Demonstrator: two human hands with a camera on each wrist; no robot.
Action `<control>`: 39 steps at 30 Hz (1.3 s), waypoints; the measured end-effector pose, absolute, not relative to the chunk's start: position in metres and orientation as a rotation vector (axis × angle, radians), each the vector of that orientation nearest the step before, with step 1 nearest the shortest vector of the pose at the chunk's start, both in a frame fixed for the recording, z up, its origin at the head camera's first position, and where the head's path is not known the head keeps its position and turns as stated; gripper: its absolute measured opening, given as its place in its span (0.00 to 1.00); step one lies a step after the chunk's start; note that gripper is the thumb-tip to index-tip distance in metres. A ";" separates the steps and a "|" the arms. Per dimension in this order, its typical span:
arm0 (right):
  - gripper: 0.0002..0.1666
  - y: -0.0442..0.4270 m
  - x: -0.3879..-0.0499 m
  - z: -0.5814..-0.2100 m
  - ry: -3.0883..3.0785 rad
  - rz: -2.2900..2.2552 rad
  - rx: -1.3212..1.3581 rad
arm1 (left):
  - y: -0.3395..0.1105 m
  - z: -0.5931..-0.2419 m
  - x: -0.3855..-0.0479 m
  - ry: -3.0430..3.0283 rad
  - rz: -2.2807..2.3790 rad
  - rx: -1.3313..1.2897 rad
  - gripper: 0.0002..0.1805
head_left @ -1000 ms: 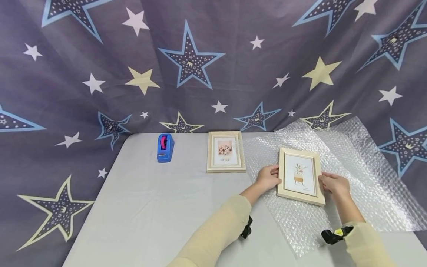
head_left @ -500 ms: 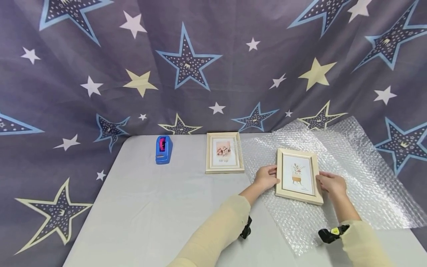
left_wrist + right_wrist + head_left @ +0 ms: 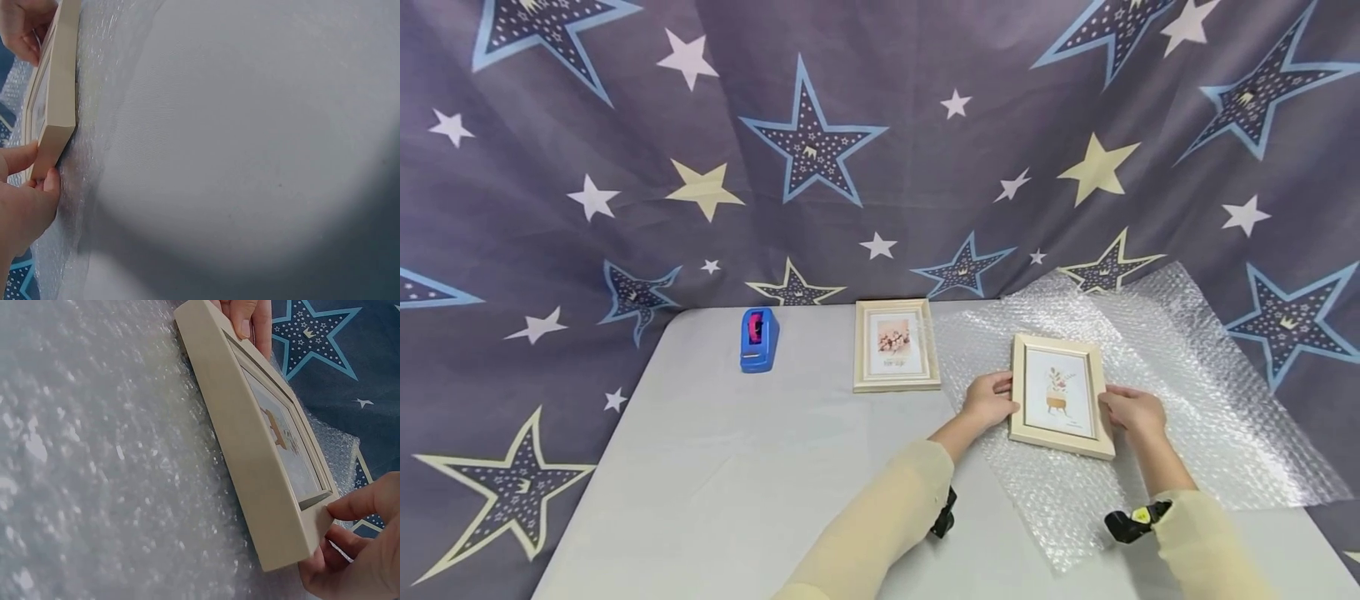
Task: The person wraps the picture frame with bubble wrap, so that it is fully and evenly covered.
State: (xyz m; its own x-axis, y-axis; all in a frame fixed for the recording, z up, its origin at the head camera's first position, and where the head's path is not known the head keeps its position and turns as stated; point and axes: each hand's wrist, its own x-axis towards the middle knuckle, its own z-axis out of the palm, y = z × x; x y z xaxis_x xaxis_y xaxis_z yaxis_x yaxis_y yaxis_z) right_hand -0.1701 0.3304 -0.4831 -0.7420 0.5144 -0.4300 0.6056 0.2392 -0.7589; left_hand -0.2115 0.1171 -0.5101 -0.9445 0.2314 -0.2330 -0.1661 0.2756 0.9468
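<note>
While face-on overhead, deep-sided wrist-view frame [image 3: 239, 437]

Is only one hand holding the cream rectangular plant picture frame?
No, the left hand and right hand hold opposite sides of the frame.

Table [image 3: 715, 483] before cloth backdrop [image 3: 640, 112]: tape dispenser [image 3: 757, 348] at rear left; rear picture frame [image 3: 897, 345] to its right, near the back edge; bubble wrap [image 3: 1195, 417] right of that, on the table's right side. Front picture frame [image 3: 1062, 396] over bubble wrap, between left hand [image 3: 988, 400] and right hand [image 3: 1137, 410]
</note>
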 end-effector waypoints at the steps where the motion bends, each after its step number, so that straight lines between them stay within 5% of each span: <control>1: 0.30 0.331 -0.170 -0.484 2.407 -1.536 1.085 | 0.117 -0.511 -0.211 2.221 1.718 0.064 0.31; 39: 0.29 0.334 -0.169 -0.489 2.396 -1.573 1.004 | 0.121 -0.501 -0.204 2.304 1.655 0.070 0.33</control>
